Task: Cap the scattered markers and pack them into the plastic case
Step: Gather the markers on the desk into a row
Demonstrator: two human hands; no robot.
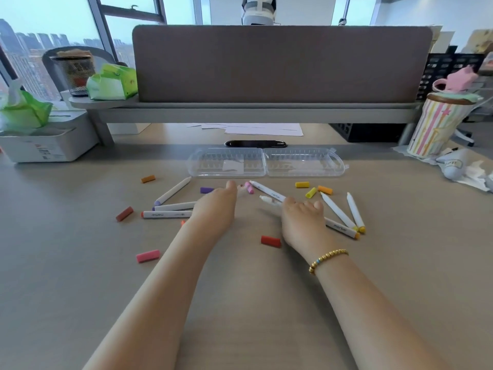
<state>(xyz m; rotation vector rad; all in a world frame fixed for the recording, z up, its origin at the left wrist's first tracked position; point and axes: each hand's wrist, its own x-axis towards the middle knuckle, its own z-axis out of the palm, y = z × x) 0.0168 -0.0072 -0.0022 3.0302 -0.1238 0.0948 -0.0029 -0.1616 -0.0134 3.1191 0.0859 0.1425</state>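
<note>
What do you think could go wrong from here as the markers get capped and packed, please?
Mismatched colours seem likely: the loose caps, such as the red cap and pink cap, lie far from their markers. The right hand covers part of a white marker, so it might roll it or knock the yellow-ended markers beside it. The open plastic case sits apart behind the scatter, so reaching over could sweep caps away.

The plastic case (266, 162) was clear, glossy and ribbed inside, lying open on a matt, wood-look desk (80, 263). In front of the case, the markers (337, 209) had smooth white plastic barrels and the loose caps (270, 241) looked matt. Behind the case stood a felt-like cloth divider (280, 65).
</note>
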